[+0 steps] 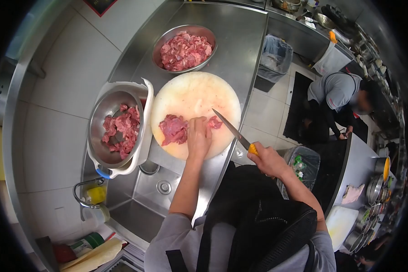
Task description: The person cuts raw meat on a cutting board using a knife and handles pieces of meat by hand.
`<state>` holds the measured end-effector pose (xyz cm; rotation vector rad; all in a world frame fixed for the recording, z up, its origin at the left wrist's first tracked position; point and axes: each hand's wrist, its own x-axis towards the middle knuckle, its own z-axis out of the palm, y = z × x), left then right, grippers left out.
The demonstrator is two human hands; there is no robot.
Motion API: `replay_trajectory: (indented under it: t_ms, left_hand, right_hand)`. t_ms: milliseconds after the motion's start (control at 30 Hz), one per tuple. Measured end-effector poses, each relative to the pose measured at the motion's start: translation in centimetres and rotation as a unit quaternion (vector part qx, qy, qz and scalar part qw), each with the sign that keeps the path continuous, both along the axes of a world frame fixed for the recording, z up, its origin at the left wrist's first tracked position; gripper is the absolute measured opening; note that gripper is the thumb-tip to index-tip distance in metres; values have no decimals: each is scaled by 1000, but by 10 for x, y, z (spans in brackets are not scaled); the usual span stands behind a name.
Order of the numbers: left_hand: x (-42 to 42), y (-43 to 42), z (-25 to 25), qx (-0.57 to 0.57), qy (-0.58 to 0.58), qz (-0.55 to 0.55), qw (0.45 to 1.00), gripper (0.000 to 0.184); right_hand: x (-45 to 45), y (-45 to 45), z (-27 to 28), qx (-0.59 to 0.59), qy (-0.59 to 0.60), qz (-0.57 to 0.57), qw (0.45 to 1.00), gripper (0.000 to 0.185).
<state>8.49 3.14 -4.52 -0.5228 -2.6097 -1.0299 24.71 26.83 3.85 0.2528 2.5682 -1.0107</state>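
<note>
Over the board [181,93], right fingers [258,158] grasp the knife [231,129], long axis pointing forward-left; left fingers [198,126] touch meat [173,129], grip unclear.

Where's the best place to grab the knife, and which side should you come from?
Best by the yellow handle, coming from the person's right, where the right hand grips it. The knife slants: its pointed blade reaches up and left over the board, so the handle end looks safest, away from the tip.
</note>
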Motion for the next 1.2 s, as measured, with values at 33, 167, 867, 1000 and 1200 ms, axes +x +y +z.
replay_trajectory:
  t_ms: [33,167,867,1000,1200]
  left_hand:
    - [-2,0,4,43,52,-36,997,9]
    - [-8,-7,-11,24,16,-105,994,9]
    - [-11,-9,-15,2,16,-108,994,11]
    - [-10,-10,-18,16,24,-102,994,10]
    - [-8,-10,-20,11,18,-85,996,10]
  right_hand:
    - [0,-1,3,-19,-26,-8,999,43]
    - [4,-4,3,-51,-61,-10,997,44]
    - [1,1,1,36,-43,85,995,37]
    - [-23,-8,-3,58,-47,100,992,35]
    - [-16,-11,3,68,-75,103,990,35]
